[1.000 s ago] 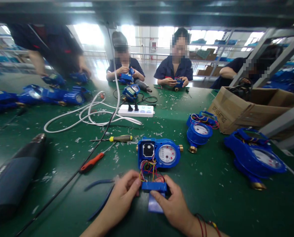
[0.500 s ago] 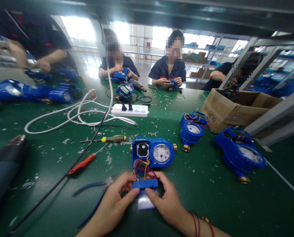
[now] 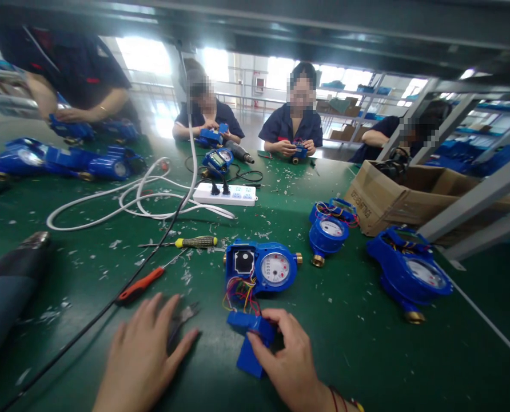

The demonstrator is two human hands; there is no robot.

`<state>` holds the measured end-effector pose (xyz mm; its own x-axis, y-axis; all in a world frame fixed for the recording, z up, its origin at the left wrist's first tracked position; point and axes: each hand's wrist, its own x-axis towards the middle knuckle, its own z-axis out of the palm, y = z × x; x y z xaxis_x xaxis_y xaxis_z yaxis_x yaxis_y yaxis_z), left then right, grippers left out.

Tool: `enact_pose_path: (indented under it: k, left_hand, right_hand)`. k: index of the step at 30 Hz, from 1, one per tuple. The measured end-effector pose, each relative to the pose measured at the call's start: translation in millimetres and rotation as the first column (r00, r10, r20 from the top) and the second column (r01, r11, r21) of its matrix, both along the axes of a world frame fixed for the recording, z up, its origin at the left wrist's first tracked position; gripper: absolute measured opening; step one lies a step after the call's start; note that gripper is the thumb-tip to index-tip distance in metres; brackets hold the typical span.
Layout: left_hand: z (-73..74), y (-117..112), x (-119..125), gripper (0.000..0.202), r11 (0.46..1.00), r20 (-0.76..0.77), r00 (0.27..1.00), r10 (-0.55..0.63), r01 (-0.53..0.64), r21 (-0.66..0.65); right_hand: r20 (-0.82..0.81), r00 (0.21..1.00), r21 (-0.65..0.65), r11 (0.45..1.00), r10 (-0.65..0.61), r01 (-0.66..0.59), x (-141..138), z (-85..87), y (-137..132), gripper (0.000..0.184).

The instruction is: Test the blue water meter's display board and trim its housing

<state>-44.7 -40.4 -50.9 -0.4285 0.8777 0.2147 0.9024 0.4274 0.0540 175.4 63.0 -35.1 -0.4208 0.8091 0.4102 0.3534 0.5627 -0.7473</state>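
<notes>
A blue water meter (image 3: 276, 270) with a white dial lies in front of me, its square compartment uncovered. Thin coloured wires run from that compartment to a blue plastic cover (image 3: 250, 325), which my right hand (image 3: 291, 357) grips between thumb and fingers. A flat blue piece (image 3: 250, 357) shows just below it, partly behind my thumb. My left hand (image 3: 146, 349) is spread, palm down, over the diagonal pliers (image 3: 184, 317); only their jaws and a bit of handle show between thumb and forefinger. It holds nothing that I can see.
An orange screwdriver (image 3: 141, 286) and a yellow-black one (image 3: 197, 242) lie ahead of my left hand. A heat gun (image 3: 10, 292) rests at left. Beyond are a power strip (image 3: 224, 194), more meters (image 3: 329, 232) and a cardboard box (image 3: 379, 200). Co-workers (image 3: 293, 126) sit opposite.
My left hand has let go of the blue cover and moved left over the pliers. My right hand keeps the cover, which is now tilted, with a blue face showing below.
</notes>
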Motion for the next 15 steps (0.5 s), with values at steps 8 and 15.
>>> enact_pose_path:
  k: [8, 15]
  left_hand:
    - [11.9, -22, 1, 0.05, 0.998, 0.123, 0.992, 0.015, -0.008, -0.058]
    - [24.5, -44, 25, 0.042, 0.996, 0.875, 0.483, -0.019, -0.067, 0.058]
  right_hand:
    - [-0.041, 0.995, -0.082, 0.992, 0.088, -0.091, 2, 6.7, -4, 0.011]
    - [-0.063, 0.987, 0.003, 0.989, 0.15, -0.15, 2, 0.6, -8, 0.01]
